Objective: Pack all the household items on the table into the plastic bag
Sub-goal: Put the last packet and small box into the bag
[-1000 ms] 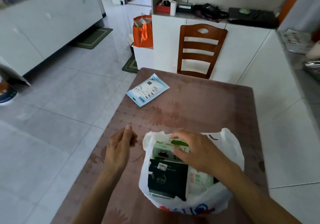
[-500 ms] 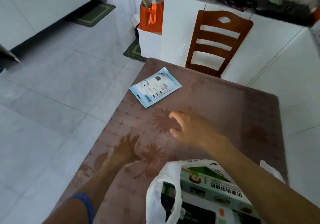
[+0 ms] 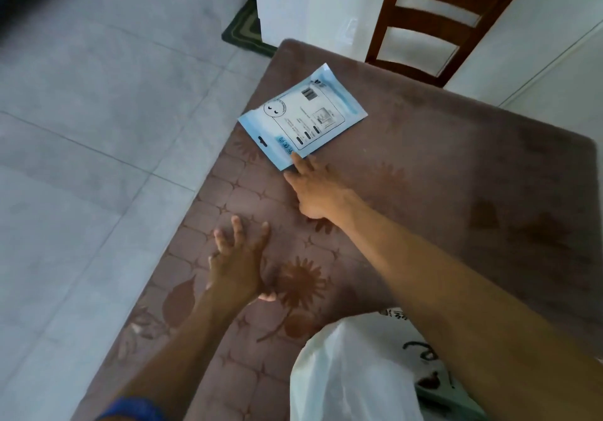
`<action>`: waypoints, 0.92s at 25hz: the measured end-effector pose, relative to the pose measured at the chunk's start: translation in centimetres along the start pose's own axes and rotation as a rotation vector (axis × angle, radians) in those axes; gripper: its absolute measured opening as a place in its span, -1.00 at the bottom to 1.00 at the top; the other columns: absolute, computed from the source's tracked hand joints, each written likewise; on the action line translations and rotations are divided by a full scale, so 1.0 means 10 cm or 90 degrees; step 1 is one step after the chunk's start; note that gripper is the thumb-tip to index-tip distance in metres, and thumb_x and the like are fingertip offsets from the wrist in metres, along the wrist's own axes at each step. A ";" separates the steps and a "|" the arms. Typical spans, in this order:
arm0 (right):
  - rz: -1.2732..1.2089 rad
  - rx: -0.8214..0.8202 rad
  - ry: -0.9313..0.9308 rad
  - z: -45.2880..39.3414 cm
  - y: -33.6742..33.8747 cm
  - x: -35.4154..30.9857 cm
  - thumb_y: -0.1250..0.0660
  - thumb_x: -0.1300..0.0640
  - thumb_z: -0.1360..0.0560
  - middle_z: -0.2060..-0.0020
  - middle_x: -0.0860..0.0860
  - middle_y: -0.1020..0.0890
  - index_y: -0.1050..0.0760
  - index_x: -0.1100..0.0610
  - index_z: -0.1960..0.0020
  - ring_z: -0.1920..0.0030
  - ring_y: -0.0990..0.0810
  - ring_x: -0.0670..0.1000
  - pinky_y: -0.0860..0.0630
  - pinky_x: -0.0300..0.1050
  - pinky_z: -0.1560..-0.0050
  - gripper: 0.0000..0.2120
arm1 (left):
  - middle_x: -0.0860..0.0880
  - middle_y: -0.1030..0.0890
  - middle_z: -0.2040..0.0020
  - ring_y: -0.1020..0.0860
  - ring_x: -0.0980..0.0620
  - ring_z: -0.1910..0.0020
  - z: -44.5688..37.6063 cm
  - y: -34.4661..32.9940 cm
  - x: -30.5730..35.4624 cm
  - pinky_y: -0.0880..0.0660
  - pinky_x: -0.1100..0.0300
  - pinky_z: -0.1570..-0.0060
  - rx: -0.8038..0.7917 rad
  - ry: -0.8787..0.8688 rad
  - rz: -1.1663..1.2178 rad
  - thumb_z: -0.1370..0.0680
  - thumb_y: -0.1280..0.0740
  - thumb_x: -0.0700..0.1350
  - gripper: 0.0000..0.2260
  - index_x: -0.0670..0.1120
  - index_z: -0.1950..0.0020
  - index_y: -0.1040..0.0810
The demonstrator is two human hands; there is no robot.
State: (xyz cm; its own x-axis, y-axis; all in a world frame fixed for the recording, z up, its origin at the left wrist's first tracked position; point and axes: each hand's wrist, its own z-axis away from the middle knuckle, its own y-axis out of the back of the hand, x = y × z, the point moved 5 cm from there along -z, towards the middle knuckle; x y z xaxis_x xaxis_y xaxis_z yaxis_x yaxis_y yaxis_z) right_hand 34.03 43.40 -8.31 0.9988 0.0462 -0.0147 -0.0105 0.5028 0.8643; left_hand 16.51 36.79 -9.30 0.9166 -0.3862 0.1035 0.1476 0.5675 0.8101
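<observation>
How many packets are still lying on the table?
1. The blue packet lies near the table's far left corner, with the right hand's fingertip reaching its near edge. The arms and the bag could hide more.

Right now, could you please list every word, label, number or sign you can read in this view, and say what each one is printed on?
Nothing here reads clearly as text.
Blue and white packet: a barcode, a round smiling face drawing, a framed panel of small print and blue characters near its hang hole, all too small or blurred to read.
White plastic bag: dark curved lettering beside the right forearm, partly covered and unreadable.
Item inside the bag: only an edge shows, with no readable print.
</observation>
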 end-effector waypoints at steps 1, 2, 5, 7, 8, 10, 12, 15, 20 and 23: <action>0.001 -0.005 -0.004 -0.09 -0.03 -0.01 -0.21 0.17 -0.52 -0.58 0.05 0.13 -0.05 0.10 -0.55 -0.54 0.09 0.25 -0.18 0.33 -0.42 -0.35 | -0.19 0.23 -0.58 0.13 -0.44 -0.51 0.02 0.01 0.00 -0.33 -0.29 -0.34 0.002 -0.001 -0.003 -0.21 -0.58 0.21 0.17 0.15 -0.56 0.16; -0.004 -0.002 -0.008 -0.14 -0.03 0.00 -0.20 0.16 -0.53 -0.58 0.03 0.12 0.02 0.13 -0.57 -0.54 0.11 0.23 -0.16 0.31 -0.44 -0.32 | -0.19 0.23 -0.58 0.13 -0.43 -0.51 0.03 0.01 0.01 -0.35 -0.28 -0.34 0.002 -0.001 -0.007 -0.21 -0.58 0.21 0.17 0.15 -0.56 0.16; -0.094 0.088 -0.016 -0.03 0.18 0.01 -0.24 0.17 -0.50 -0.57 0.07 -0.05 0.03 0.17 -0.56 -0.53 -0.03 0.18 -0.18 0.19 -0.46 -0.28 | -0.19 0.25 -0.58 0.14 -0.42 -0.51 0.03 0.00 0.00 -0.34 -0.28 -0.36 0.004 -0.004 -0.002 -0.23 -0.57 0.21 0.16 0.16 -0.56 0.18; -0.229 0.211 0.003 0.30 0.45 0.07 -0.29 0.22 -0.47 -0.52 0.08 -0.20 -0.11 0.15 -0.54 -0.49 -0.16 0.10 -0.26 0.05 -0.43 -0.31 | -0.19 0.26 -0.58 0.15 -0.43 -0.51 0.01 0.01 -0.02 -0.32 -0.29 -0.36 -0.006 -0.001 -0.005 -0.24 -0.57 0.19 0.15 0.17 -0.56 0.18; -0.309 0.269 0.017 0.56 0.61 0.13 -0.29 0.27 -0.46 -0.51 0.07 -0.25 -0.18 0.13 -0.52 -0.47 -0.19 0.04 -0.31 -0.06 -0.39 -0.34 | -0.19 0.26 -0.58 0.16 -0.43 -0.51 0.03 0.03 0.00 -0.31 -0.29 -0.36 -0.013 0.002 -0.005 -0.24 -0.57 0.19 0.15 0.17 -0.56 0.17; -0.456 0.370 0.027 1.21 0.93 0.27 -0.27 0.34 -0.45 -0.44 0.01 -0.37 -0.33 0.09 -0.45 -0.37 -0.32 -0.08 -0.42 -0.28 -0.25 -0.42 | -0.19 0.23 -0.58 0.15 -0.42 -0.51 0.10 0.06 0.03 -0.29 -0.28 -0.38 -0.025 0.006 0.002 -0.25 -0.57 0.20 0.13 0.18 -0.56 0.16; -0.665 0.426 0.021 1.93 1.15 0.40 -0.25 0.33 -0.45 -0.30 -0.11 -0.54 -0.47 0.01 -0.33 -0.30 -0.49 -0.08 -0.60 -0.21 -0.08 -0.51 | -0.19 0.15 -0.59 0.07 -0.39 -0.52 0.22 0.13 0.05 -0.25 -0.22 -0.42 -0.020 0.008 0.034 -0.32 -0.52 0.18 0.04 0.14 -0.58 0.10; -0.959 0.468 0.049 3.02 1.27 0.47 -0.29 0.33 -0.44 -0.11 -0.09 -0.69 -0.57 -0.04 -0.18 -0.13 -0.66 -0.01 -0.65 -0.13 0.09 -0.59 | -0.26 -0.46 -0.39 -0.54 -0.10 -0.28 0.59 0.35 0.19 -0.52 0.13 -0.19 -0.058 -0.057 0.305 -0.52 -0.42 -0.12 -0.40 -0.14 -0.51 -0.28; -0.925 0.610 0.109 4.29 1.33 0.52 -0.25 0.49 -0.46 -0.10 -0.10 -0.69 -0.54 -0.01 -0.25 -0.07 -0.67 -0.01 -0.62 -0.17 0.03 -0.47 | -0.01 -0.63 -0.20 -0.59 -0.07 -0.21 1.71 1.50 0.83 -0.58 0.26 -0.05 0.205 -0.339 0.698 -0.30 -0.59 -0.13 -0.38 0.03 -0.32 -0.49; -0.937 0.630 0.207 4.76 1.44 0.54 -0.21 0.54 -0.43 -0.16 -0.02 -0.66 -0.52 0.06 -0.28 -0.17 -0.61 0.15 -0.59 0.09 -0.15 -0.44 | -0.03 -0.45 -0.43 -0.45 -0.10 -0.39 2.41 1.93 1.51 -0.51 0.02 -0.24 0.104 -0.632 0.747 -0.31 -0.61 -0.11 -0.15 0.04 -0.50 -0.26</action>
State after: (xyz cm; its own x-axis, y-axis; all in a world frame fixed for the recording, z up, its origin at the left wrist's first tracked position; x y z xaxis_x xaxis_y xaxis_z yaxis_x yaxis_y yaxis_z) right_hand 41.53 9.84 28.02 0.1134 0.2952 -0.9487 0.9339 -0.3574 0.0004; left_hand 24.31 24.42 21.83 -0.1318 -0.1451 0.9806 -0.5560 0.8298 0.0481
